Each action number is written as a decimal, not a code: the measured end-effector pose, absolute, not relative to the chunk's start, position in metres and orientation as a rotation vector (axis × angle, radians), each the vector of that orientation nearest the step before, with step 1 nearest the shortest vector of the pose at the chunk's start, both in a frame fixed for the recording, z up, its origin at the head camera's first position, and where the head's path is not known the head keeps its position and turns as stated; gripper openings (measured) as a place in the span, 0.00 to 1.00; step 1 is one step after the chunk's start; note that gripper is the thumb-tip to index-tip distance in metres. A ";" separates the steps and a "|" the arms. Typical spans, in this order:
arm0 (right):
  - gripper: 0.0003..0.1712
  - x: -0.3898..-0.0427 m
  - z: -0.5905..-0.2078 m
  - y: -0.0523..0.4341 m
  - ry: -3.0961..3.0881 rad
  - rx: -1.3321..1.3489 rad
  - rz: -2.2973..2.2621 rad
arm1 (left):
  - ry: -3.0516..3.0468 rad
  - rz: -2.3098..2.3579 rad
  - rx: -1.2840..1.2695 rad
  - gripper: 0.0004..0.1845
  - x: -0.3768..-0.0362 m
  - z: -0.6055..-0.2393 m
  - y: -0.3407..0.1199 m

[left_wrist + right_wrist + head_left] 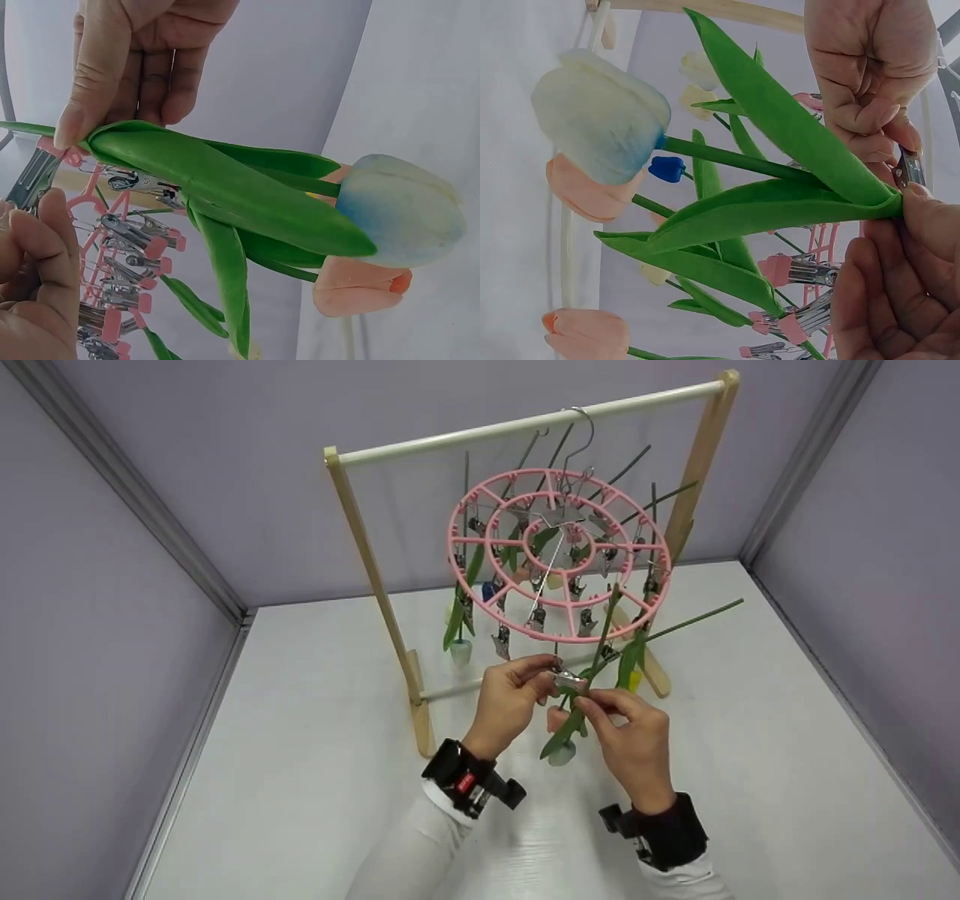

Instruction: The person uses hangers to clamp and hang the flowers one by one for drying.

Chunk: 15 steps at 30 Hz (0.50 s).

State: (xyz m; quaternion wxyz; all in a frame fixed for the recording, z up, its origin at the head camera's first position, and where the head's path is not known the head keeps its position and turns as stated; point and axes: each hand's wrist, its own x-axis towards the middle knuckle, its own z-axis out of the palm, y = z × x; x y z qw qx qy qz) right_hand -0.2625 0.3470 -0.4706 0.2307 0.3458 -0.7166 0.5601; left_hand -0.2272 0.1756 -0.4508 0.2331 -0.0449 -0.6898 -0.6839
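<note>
Tulip: an artificial tulip [564, 739] with a pale blue-white head [405, 210] and long green leaves [780, 210] hangs head down just below the front rim of the pink hanger, between the two hands and above the desk.
Clip: a metal clip [570, 682] at the hanger's front edge sits right at the tulip's stem top; whether its jaws bite the stem cannot be told.
Left hand: the left hand [510, 701] has thumb and fingers curled, pinching the clip.
Right hand: the right hand [630, 735] pinches the stem and leaf base just beside the clip.
Hidden: in the head view the fingers cover the spot where stem meets clip, and the tulip's head is small and partly behind a leaf.
Wrist views only: both show the blue tinge on the tulip's head and a peach tulip [360, 289] touching it from behind; the right wrist view adds a small dark blue bud [667, 169] and cream ones farther back.
Head view only: the whole pink hanger [559, 551], round with rings of clips, hooked over a wooden rack [525, 427] standing on the white desk [315, 750], with more stems clipped around it.
Cut off: both forearms leave the lower edge.
</note>
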 end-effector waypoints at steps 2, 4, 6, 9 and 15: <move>0.04 -0.262 -0.470 0.347 -1.969 0.936 1.528 | -1.891 -1.869 -0.108 0.10 -0.228 -0.450 0.176; 0.05 -0.262 -0.469 0.347 -1.967 0.924 1.523 | -1.881 -1.861 -0.094 0.09 -0.228 -0.450 0.175; 0.04 -0.262 -0.468 0.346 -1.965 0.919 1.522 | -1.865 -1.862 -0.083 0.09 -0.229 -0.450 0.175; 0.04 -0.263 -0.467 0.346 -1.962 0.927 1.536 | -1.848 -1.865 -0.075 0.08 -0.229 -0.450 0.176; 0.05 -0.265 -0.466 0.344 -1.969 0.910 1.521 | -1.841 -1.864 -0.075 0.07 -0.231 -0.452 0.177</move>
